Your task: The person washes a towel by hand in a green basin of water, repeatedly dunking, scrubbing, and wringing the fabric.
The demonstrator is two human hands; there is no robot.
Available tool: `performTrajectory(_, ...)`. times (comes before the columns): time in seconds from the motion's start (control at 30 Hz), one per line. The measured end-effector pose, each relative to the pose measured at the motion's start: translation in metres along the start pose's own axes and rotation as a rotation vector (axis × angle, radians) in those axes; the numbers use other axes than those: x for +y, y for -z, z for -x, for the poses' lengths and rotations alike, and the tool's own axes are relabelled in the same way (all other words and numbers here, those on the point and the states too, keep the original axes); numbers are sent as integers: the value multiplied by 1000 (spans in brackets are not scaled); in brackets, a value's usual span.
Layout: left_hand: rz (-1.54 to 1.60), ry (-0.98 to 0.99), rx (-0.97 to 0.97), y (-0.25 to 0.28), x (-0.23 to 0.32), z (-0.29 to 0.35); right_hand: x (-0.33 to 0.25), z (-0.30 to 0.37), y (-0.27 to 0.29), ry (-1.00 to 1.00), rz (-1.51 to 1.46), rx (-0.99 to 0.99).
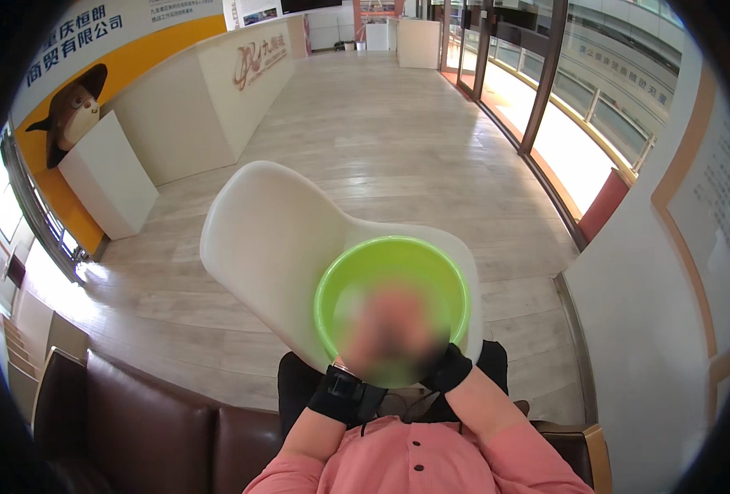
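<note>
A bright green round basin [325,284] rests on the seat of a white moulded chair [274,226] in front of me. Both my hands are over the basin, close together near its middle. My left hand [365,333] and my right hand [421,329] are smeared by a heavy blur, so their fingers cannot be made out. A pinkish patch [398,298] shows at the far side of the hands; whether it is skin or a held thing is unclear. Black bands wrap my left wrist [344,395] and right wrist [449,370].
I am seated on a dark brown leather sofa [146,412]. A white wall [628,329] and glass doors [538,90] run along the right. A long pale counter [184,123] and a white pedestal [114,181] bearing a bird-like figure [76,115] stand at left on the wood-look floor [365,132].
</note>
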State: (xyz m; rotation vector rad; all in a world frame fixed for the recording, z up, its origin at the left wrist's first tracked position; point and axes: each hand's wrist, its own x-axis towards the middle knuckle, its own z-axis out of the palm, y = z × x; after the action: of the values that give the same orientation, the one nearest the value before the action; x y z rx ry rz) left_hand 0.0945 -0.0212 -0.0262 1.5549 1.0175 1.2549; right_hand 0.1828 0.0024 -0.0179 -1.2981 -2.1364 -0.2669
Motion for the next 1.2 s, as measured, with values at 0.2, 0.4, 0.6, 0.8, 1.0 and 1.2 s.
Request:
performTrajectory(0.2,-352,-230,-189,12,-14,12,-40,1,24,-60,-234,299)
performTrajectory(0.4,-428,-284,-200,19,-29,16,21,8,-15,-129,73,-151)
performTrajectory(0.6,-131,-81,-203,37,-20,-6,28,33,12,-233,-436,-211)
performTrajectory(0.8,655,279,-36,47,-31,-11,46,40,14,-243,-739,-370)
performTrajectory(1.0,639,312,124,65,-10,-12,75,35,18,-302,-625,-228)
performTrajectory(1.2,615,325,209,66,-9,-8,58,22,37,-699,-826,155)
